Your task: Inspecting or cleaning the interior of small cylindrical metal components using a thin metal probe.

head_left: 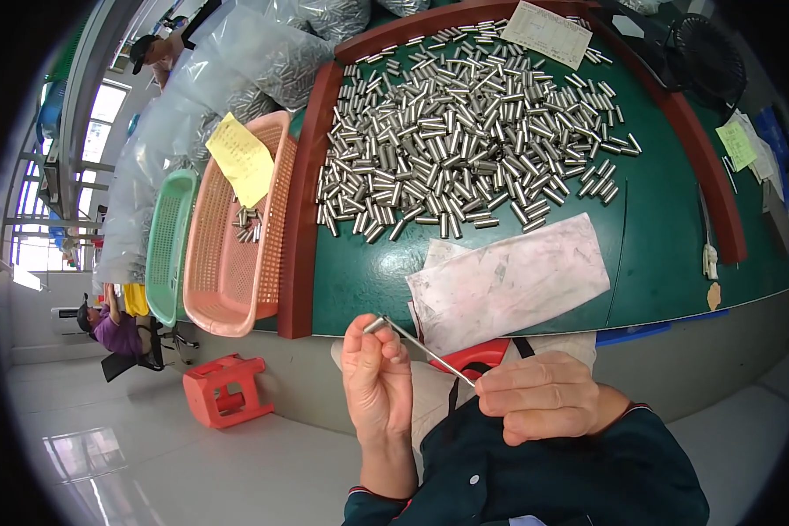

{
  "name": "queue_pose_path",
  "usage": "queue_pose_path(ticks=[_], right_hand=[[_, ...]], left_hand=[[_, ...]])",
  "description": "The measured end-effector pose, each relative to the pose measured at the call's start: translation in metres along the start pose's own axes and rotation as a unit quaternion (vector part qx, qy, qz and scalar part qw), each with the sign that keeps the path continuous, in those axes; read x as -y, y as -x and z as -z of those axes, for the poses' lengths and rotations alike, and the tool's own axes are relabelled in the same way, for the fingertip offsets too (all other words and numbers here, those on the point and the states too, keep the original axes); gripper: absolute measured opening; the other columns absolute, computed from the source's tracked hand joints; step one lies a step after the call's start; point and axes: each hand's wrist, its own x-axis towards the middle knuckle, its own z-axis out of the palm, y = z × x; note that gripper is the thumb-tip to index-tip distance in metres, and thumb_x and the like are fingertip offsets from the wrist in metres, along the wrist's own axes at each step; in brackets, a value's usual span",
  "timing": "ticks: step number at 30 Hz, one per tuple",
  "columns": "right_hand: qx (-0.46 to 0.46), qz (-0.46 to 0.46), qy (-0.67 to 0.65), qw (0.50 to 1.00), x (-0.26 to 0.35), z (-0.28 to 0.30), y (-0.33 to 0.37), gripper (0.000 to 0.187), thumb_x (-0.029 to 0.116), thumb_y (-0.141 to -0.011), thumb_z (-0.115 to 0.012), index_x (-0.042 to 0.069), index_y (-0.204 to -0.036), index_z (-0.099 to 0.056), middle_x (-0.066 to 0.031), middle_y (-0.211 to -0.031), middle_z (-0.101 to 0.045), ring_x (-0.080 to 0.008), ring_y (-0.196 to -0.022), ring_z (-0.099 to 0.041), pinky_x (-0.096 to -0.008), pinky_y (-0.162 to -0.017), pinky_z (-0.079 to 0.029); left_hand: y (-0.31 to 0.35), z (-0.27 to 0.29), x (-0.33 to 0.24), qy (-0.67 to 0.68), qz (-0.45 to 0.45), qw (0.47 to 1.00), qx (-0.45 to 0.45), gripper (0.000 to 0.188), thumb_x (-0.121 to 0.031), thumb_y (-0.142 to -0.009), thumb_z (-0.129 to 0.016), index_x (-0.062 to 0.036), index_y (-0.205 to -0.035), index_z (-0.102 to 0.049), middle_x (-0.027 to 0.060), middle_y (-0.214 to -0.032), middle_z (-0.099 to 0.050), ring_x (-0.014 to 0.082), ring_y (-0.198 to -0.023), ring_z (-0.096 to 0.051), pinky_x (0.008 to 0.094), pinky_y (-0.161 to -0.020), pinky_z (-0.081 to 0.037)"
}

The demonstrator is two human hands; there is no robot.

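Observation:
Between thumb and fingertips, my left hand (379,377) pinches a small metal cylinder (374,325) just off the table's front edge. My right hand (539,399) is closed on a thin metal rod (430,352), which slants up and left until its tip meets the cylinder. Whether the tip is inside the cylinder or only against it, I cannot tell. Beyond my hands lies a stained whitish cloth (513,279), folded flat on the green table (359,280). Behind the cloth spreads a large heap of similar metal cylinders (465,131).
A dark red wooden border (300,219) frames the work area. To its left stand a pink basket (228,302) with several cylinders and a yellow paper, and a green basket (168,254). Plastic bags (276,61) are behind them. A black fan (710,61) sits far right; a red stool (226,392) stands on the floor.

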Motion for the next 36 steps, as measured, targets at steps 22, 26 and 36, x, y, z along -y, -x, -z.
queue_pose_path(ticks=[22, 26, 36], right_hand=[[-0.055, 0.073, 0.002, 0.996, 0.000, -0.015, 0.000, 0.022, 0.013, -0.075, -0.066, -0.002, -0.087, -0.055, -0.0148, -0.091, -0.063, -0.0251, -0.086, -0.062, -0.0319, -0.068, -0.054], [-0.034, 0.048, 0.040, 0.998, 0.002, -0.003, -0.004, 0.028, 0.022, -0.075, -0.067, 0.000, -0.086, -0.054, -0.0124, -0.086, -0.064, -0.0232, -0.080, -0.063, -0.0322, -0.064, -0.054], [-0.397, -0.085, 0.083, 0.910, -0.026, 0.007, 0.018, 0.022, 0.016, -0.091, -0.042, -0.003, -0.100, -0.047, -0.0158, -0.074, -0.060, -0.0205, -0.063, -0.056, -0.0325, -0.062, -0.045]], left_hand=[[-0.002, 0.003, 0.017, -0.237, -0.257, 0.937, -0.013, 0.011, -0.008, -0.086, -0.053, -0.0005, -0.093, -0.052, 0.0068, -0.079, -0.056, 0.0117, -0.066, -0.052, 0.0221, -0.062, -0.043], [-0.007, 0.006, 0.015, -0.220, -0.236, 0.946, -0.023, 0.010, -0.007, -0.085, -0.053, -0.0009, -0.094, -0.052, 0.0075, -0.080, -0.055, 0.0123, -0.068, -0.052, 0.0229, -0.063, -0.043], [-0.022, -0.012, 0.001, -0.591, -0.531, 0.599, 0.100, 0.014, 0.000, -0.072, -0.065, 0.0028, -0.083, -0.057, 0.0103, -0.074, -0.055, 0.0198, -0.064, -0.051, 0.0274, -0.055, -0.042]])
